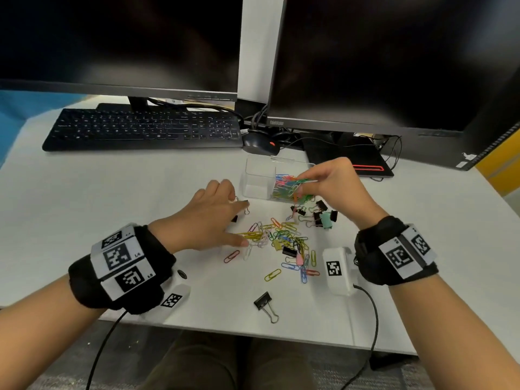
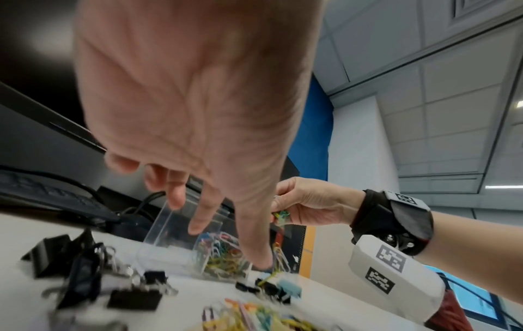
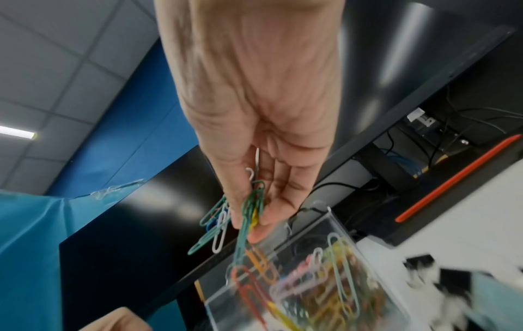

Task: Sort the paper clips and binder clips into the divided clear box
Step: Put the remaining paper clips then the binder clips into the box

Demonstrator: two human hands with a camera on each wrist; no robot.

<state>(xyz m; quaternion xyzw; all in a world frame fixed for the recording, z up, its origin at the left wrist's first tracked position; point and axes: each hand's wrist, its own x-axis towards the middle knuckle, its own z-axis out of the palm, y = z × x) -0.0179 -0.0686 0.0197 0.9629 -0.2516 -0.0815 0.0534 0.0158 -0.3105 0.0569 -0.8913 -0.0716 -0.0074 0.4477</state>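
Right hand (image 1: 334, 180): grip pinched on a bunch of paper clips (image 3: 249, 208), mostly green, held just above the right compartment of the divided clear box (image 1: 259, 175). That compartment already holds a dense heap of coloured clips (image 1: 284, 187); the left compartment appears empty, though its clear walls make this hard to confirm.

Left hand (image 1: 216, 218): fingers spread and fairly straight, fingertips resting on the tabletop (image 1: 112, 206) at the edge of the loose pile (image 1: 281, 237), gripping nothing that can be seen.

Still unsorted: a scatter of coloured paper clips mixed with a few binder clips in the pile; a cluster of binder clips (image 1: 323, 215), black and one pale green, beside the box; one black binder clip (image 1: 266, 305) lying apart, nearer the person.

Progress, as judged: paper clips partly sorted; binder clips apparently not yet begun.
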